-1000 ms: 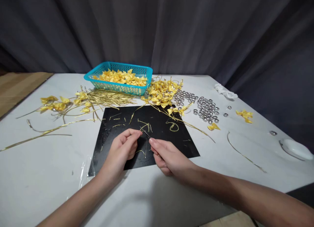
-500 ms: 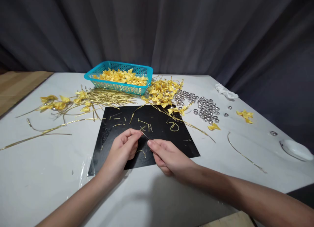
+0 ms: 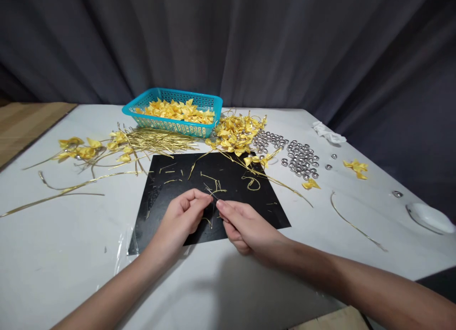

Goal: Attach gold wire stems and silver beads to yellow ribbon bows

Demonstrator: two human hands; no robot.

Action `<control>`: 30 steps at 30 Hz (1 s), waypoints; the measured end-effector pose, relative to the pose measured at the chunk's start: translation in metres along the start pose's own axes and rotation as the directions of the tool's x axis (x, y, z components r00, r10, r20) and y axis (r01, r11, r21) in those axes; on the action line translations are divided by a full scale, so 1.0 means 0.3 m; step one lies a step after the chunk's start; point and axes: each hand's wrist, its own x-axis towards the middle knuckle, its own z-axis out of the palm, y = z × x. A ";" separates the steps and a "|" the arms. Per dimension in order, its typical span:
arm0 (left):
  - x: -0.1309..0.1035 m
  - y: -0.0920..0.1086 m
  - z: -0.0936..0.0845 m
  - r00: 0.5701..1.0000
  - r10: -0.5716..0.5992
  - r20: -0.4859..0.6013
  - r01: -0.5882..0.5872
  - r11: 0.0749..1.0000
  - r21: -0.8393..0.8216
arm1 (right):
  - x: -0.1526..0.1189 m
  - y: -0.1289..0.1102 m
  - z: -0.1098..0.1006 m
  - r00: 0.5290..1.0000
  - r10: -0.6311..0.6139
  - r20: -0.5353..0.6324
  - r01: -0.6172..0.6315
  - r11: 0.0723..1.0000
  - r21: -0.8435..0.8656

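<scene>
Over a black mat (image 3: 167,230), my left hand (image 3: 185,213) and my right hand (image 3: 244,225) are close together, each closed in a pinch. A thin gold cord (image 3: 213,197) runs between their fingertips; most of it is hidden by the fingers. On the mat beyond the fingers lie short gold cord scraps (image 3: 210,178) and a curled loop of cord (image 3: 252,183). A yellow ribbon bow (image 3: 257,161) with long cord tails rests at the mat's far right edge.
Behind the mat stands a blue basket (image 3: 167,125) of yellow bows. In front of it lies a bundle of gold cords (image 3: 156,140). A heap of bows (image 3: 237,135) and silver beads (image 3: 301,159) sit to the right. A white dish (image 3: 429,218) is at far right.
My left hand has moved slightly right, closer to my right hand, so less cord shows between the fingertips. The things on the table have stayed where they were.
</scene>
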 end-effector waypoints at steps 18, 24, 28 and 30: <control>0.000 0.010 -0.003 0.998 -0.054 0.040 0.053 0.998 0.029 | -0.008 -0.003 0.001 1.000 0.008 0.012 -0.008 1.000 -0.001; -0.002 0.009 -0.008 0.996 -0.066 0.058 0.064 0.997 0.039 | -0.011 -0.007 0.001 1.000 0.009 0.018 -0.009 1.000 0.004; -0.003 0.011 -0.008 0.997 -0.059 0.056 0.056 0.997 0.047 | -0.013 -0.014 0.004 0.999 0.032 0.018 -0.032 0.999 0.008; -0.003 0.011 -0.007 0.997 -0.055 0.059 0.053 0.998 0.046 | -0.013 -0.015 0.004 0.999 0.035 0.008 -0.035 0.999 0.009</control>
